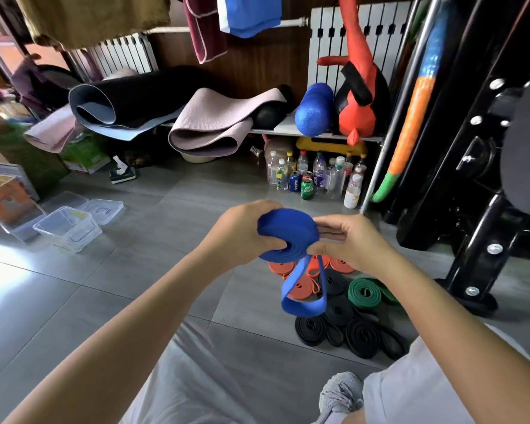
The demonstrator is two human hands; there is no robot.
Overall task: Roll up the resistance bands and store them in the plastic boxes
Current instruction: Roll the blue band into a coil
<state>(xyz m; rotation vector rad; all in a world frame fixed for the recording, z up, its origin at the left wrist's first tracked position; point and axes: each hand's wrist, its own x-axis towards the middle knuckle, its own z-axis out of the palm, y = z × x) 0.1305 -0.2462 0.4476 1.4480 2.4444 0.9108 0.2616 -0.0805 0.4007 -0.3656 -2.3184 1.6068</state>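
Legible: "PEPSI" in white on a blue can [295, 182] among the bottles against the far wall, just beside a green can [307, 189] with a label too small to read. A yellow sticker on one of the plastic boxes [67, 229], writing not readable.

Far left on the grey tiled floor [104, 286]: those boxes, clear, hard and rectangular, with a flat clear lid [103, 209] just beyond them.

Mid-air at centre: a blue resistance band [288, 237], flat matte rubber, wound into a thick disc-shaped coil, with a loose loop hanging below it.

Left hand [242, 234] curled round the coil's left side, thumb pressed against its near face. Right hand [346, 240] clamped on the coil's right edge, pinching it between bent fingers above and thumb below. Both forearms reaching forward from the near edge.

On the floor beneath the hands and to the right: orange bands [300, 286], black bands [349, 328] and a green band [367, 292], flat spirals heaped touching one another.
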